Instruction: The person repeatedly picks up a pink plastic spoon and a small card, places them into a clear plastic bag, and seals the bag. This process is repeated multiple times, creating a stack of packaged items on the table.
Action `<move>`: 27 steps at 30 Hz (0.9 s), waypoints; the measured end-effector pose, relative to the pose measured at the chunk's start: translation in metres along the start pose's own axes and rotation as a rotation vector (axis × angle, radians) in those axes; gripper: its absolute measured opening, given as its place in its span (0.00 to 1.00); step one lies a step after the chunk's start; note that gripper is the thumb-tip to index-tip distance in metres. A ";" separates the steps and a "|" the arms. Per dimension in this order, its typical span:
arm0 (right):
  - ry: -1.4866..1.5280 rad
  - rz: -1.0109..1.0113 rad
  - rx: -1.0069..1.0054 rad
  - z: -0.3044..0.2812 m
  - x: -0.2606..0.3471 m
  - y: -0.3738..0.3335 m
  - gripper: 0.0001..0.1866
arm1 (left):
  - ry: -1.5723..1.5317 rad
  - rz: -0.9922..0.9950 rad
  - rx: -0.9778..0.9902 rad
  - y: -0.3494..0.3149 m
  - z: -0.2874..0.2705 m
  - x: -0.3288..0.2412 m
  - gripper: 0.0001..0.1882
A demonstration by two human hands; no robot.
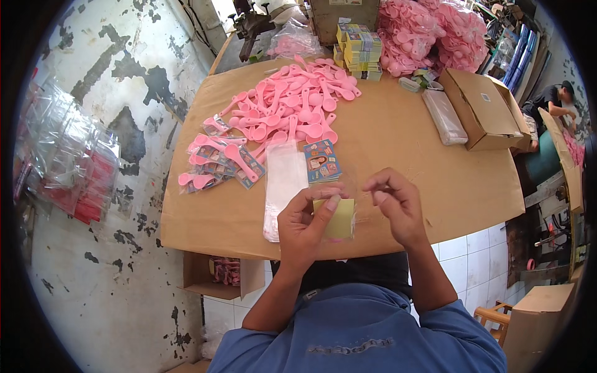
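Looks like smooth, softly shiny plastic on the pink spoons (314,130) and thin, glossy, see-through film on the stacked bags (283,186). Shows as smooth printed paper on the blue cards (322,163), matt paper on the yellow-green card (342,217). Seems matt, like paper, on the tabletop (457,189), dull cardboard on the carton (482,115), rough, flaking paint on the wall (149,186), matt cloth on the blue shirt (354,317).

On bench (404,140): spoon heap (286,102) behind sleeve stack (283,186); card stack (323,161) right of sleeve stack, bagged spoons (233,153) left; carton (479,115) at right rear.
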State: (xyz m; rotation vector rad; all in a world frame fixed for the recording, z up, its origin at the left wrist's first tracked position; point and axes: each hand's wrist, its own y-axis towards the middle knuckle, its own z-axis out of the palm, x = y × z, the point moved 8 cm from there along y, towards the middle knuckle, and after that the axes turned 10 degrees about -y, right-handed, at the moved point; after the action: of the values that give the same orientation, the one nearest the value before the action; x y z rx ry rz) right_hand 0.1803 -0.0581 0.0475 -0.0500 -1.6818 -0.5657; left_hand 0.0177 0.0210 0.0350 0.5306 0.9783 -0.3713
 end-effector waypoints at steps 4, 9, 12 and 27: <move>-0.047 0.027 0.080 0.023 0.002 0.001 0.07 | 0.105 0.088 -0.001 0.001 -0.005 -0.004 0.11; 0.042 0.126 0.137 0.020 -0.008 0.004 0.08 | -0.036 -0.100 0.009 0.000 -0.008 -0.003 0.13; 0.082 0.111 0.086 0.023 0.000 0.007 0.07 | 0.066 -0.069 -0.007 -0.004 -0.014 -0.005 0.12; -0.057 -0.067 0.238 0.032 0.036 0.002 0.06 | -0.389 -0.117 0.038 -0.015 -0.033 -0.003 0.07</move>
State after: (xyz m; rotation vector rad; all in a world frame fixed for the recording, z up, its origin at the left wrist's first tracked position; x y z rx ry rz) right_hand 0.1446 -0.0542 0.0790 0.1634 -1.8009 -0.4139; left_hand -0.0141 0.0283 0.0185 0.4164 0.6280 -0.5751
